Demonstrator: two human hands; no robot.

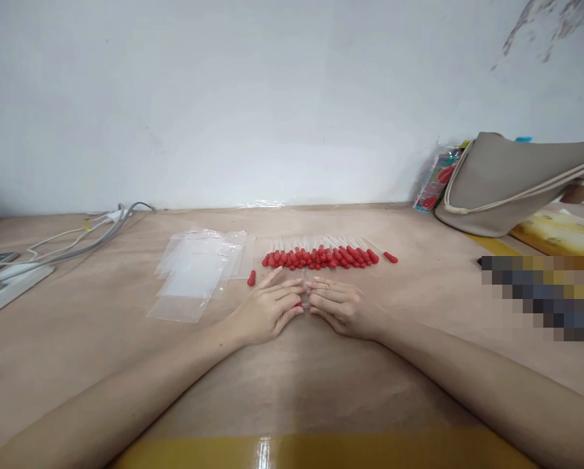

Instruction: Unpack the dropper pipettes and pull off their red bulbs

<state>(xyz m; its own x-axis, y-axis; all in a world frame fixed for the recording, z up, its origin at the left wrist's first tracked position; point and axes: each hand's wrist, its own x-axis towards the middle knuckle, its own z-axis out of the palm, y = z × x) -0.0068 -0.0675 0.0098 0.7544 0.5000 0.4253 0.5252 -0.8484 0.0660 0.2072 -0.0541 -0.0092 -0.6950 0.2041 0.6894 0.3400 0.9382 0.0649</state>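
Note:
My left hand (272, 306) is closed, thumb and fingers pinched on a red rubber bulb (299, 303) that shows only a little. Facing it, my right hand (341, 305) pinches the clear tube (306, 306) that bridges the small gap between my fingertips; together they look like a glass dropper. My fingers hide most of it. Just beyond my hands lies a row of droppers (321, 257), red bulbs towards me and clear tubes pointing to the wall. A loose red bulb (251, 278) rests by my left fingers.
Clear plastic bags (189, 277) lie overlapped left of the droppers. One dropper (390, 257) sits apart at the row's right end. Cables (101, 238) and a power strip (15, 286) are at the far left. A beige bag (507, 182) stands at the back right.

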